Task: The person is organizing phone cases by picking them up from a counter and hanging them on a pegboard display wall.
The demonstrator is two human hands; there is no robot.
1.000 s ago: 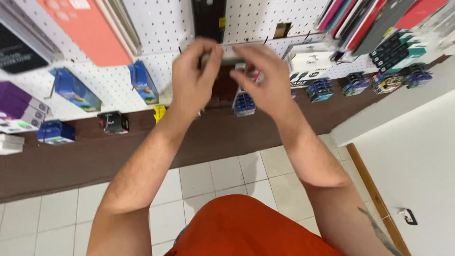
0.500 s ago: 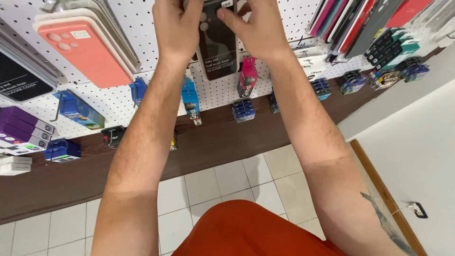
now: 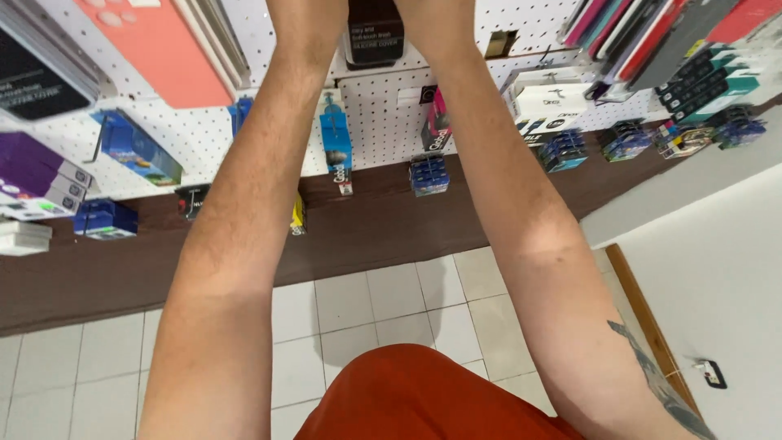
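Observation:
Both my arms reach up to a white pegboard wall (image 3: 383,122). My left forearm (image 3: 261,187) and my right forearm (image 3: 505,187) run up out of the top edge, so neither hand shows. Between the two wrists hangs a black boxed phone case (image 3: 373,33), only its lower part visible. Whether either hand touches it is hidden. A narrow blue blister pack (image 3: 335,143) hangs just below it, beside a pink one (image 3: 438,122).
A coral phone case (image 3: 163,49) and dark cases hang at upper left, with purple boxes (image 3: 41,175) and blue boxes (image 3: 134,147) below. Coloured cases and small packs (image 3: 700,73) fill the right. Below are a brown wall band (image 3: 383,228), a tiled floor (image 3: 391,301) and a white counter (image 3: 717,277).
My arms have risen from chest height up to the pegboard. The hands, which held a small item a second ago, have passed out of the top of the view.

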